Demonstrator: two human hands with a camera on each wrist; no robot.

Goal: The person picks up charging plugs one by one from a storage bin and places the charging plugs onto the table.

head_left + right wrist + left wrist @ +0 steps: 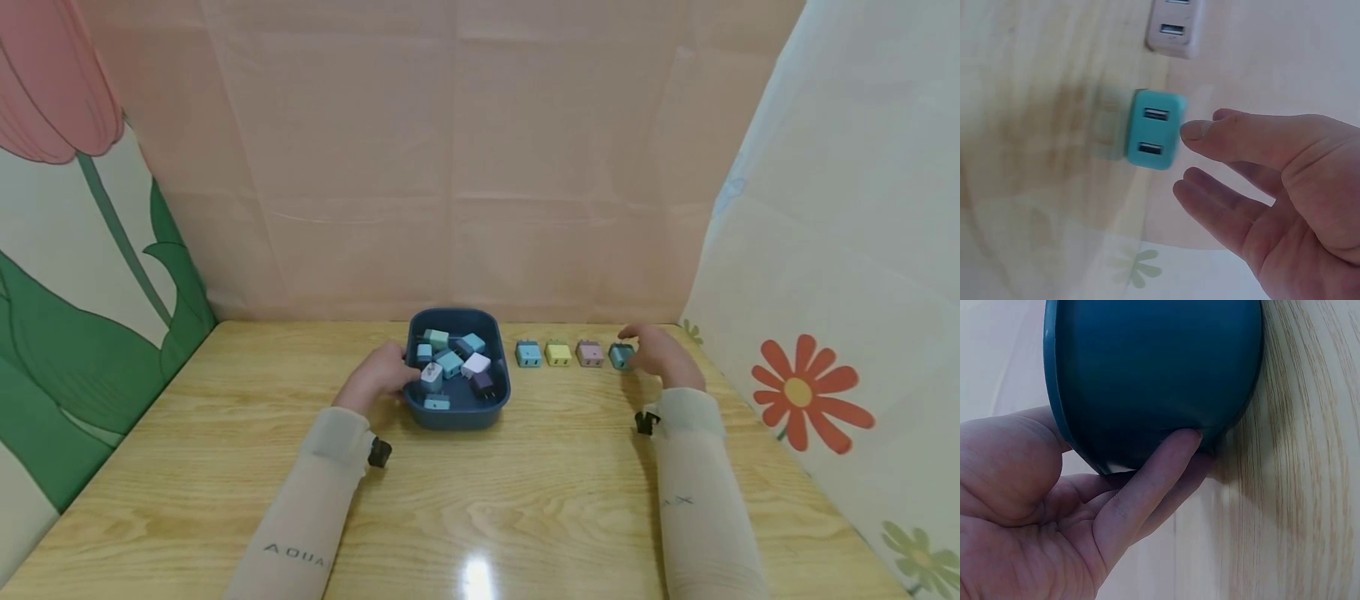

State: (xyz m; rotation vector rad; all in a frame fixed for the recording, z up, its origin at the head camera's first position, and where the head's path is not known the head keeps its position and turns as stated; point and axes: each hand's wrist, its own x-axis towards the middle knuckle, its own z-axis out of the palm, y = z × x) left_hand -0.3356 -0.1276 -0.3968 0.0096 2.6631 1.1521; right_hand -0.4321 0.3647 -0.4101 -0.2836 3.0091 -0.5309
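Note:
My left hand (378,375) grips the left side of a dark blue plastic bin (457,419), thumb over the rim and fingers against the outer wall (1160,375). Several USB charger plugs lie jumbled inside, among them a white one (476,365) and a dark purple one (482,383). To the bin's right, a row holds a blue charger (528,354), a yellow charger (558,353), a pink charger (590,354) and a teal charger (620,357). Beside the teal charger (1155,130), my right hand (663,358) has its fingers spread; its thumb tip is close, contact unclear.
The wooden table (517,492) meets a pinkish cloth backdrop (450,208) just behind the bin and chargers. Flower-printed panels stand at the left (67,333) and right (810,275). Dark wrist-camera mounts sit at both cuffs.

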